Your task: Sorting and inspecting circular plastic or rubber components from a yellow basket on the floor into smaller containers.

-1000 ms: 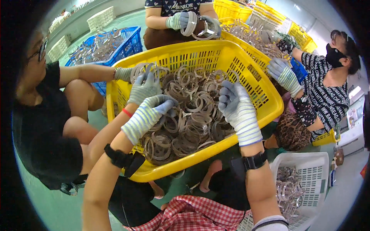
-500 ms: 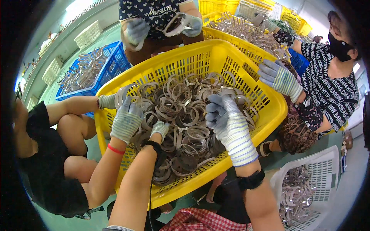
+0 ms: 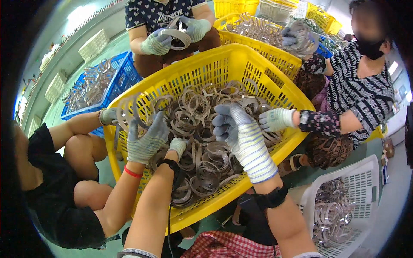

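Note:
A large yellow basket [image 3: 244,58] holds a tangled heap of flat grey metal rings [image 3: 200,103], some with small tabs. My left hand [image 3: 177,145], in a striped glove, reaches down into the middle-left of the heap. Its fingers are hidden among the rings. Above the right side of the heap hovers my right hand [image 3: 241,133], in a grey-palmed striped glove. Its fingers are loosely curled and nothing shows in them.
At left, a co-worker's gloved hand [image 3: 146,139] lifts several rings. Across the basket another person handles a ring [image 3: 177,38]; a third at right reaches in with one glove [image 3: 276,119]. A blue crate [image 3: 129,71] and white basket [image 3: 365,172] hold more rings.
My right hand has shifted slightly left; my left hand stays in the heap. The right co-worker's one hand came into the basket, while the other now lifts several rings.

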Demonstrator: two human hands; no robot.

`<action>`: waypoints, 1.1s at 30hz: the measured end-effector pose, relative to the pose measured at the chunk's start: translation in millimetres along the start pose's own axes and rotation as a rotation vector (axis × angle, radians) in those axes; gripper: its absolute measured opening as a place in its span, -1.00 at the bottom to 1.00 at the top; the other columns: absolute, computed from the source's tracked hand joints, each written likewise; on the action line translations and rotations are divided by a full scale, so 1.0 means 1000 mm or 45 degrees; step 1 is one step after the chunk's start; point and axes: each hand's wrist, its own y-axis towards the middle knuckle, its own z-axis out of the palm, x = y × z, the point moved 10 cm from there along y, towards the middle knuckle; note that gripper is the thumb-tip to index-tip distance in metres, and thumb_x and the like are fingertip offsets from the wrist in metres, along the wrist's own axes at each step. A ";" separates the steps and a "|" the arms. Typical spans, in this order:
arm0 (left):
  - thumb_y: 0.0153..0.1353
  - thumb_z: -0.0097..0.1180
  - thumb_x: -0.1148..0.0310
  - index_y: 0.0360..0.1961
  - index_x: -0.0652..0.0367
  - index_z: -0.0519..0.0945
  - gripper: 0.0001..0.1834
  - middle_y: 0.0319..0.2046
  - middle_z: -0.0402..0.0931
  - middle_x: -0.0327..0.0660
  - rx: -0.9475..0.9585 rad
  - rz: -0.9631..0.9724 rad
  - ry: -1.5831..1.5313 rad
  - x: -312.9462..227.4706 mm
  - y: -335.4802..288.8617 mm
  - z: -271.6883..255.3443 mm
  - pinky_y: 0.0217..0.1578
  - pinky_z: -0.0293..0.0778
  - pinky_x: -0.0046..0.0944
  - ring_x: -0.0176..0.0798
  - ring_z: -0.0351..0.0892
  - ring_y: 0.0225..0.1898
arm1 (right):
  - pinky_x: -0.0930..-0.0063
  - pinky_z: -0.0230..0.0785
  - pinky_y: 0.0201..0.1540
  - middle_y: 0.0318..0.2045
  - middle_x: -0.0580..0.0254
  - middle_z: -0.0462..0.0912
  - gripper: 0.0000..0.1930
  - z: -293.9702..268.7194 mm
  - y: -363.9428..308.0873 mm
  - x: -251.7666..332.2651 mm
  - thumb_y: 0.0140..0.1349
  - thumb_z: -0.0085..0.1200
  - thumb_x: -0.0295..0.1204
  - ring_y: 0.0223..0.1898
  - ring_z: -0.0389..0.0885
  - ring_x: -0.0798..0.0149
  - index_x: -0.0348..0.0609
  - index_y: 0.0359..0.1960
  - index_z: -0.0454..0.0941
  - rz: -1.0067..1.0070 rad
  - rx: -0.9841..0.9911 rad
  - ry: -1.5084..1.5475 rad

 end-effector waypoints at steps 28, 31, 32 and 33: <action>0.27 0.00 0.22 -0.13 0.23 0.50 -0.70 -0.40 0.56 -0.26 -0.279 -0.239 -2.043 -0.084 -0.186 -0.363 -0.58 0.39 -0.50 -0.48 0.47 -0.58 | 0.20 0.39 -0.05 -0.24 0.09 0.64 -0.78 -0.012 -0.014 0.008 0.12 0.04 -0.26 -0.14 0.59 0.07 0.03 -0.23 0.60 -0.296 0.234 -2.671; 0.26 -0.01 0.27 -0.04 0.25 0.46 -0.67 -0.32 0.56 -0.20 0.038 -0.367 -1.797 -0.087 -0.172 -0.303 -0.47 0.47 -0.40 -0.37 0.52 -0.50 | 0.18 0.41 -0.08 -0.24 0.02 0.63 -0.76 -0.040 -0.015 0.039 0.17 0.00 -0.26 -0.16 0.59 0.01 -0.03 -0.18 0.56 -0.206 -0.136 -2.606; 0.23 0.01 0.33 -0.03 0.25 0.47 -0.68 -0.27 0.57 -0.21 0.213 -0.159 -1.716 -0.104 -0.168 -0.288 -0.33 0.49 -0.37 -0.38 0.53 -0.37 | 0.18 0.41 -0.07 -0.24 0.01 0.63 -0.75 -0.046 -0.016 0.048 0.18 -0.01 -0.26 -0.16 0.58 0.00 -0.04 -0.17 0.55 -0.209 -0.222 -2.585; 0.20 0.02 0.38 -0.04 0.25 0.48 -0.69 -0.22 0.56 -0.22 0.319 0.166 -1.412 -0.128 -0.144 -0.262 -0.16 0.46 -0.32 -0.35 0.51 -0.22 | 0.15 0.40 -0.06 -0.20 0.00 0.61 -0.74 -0.053 -0.024 0.068 0.19 -0.02 -0.24 -0.14 0.58 -0.01 -0.03 -0.15 0.53 -0.163 -0.295 -2.533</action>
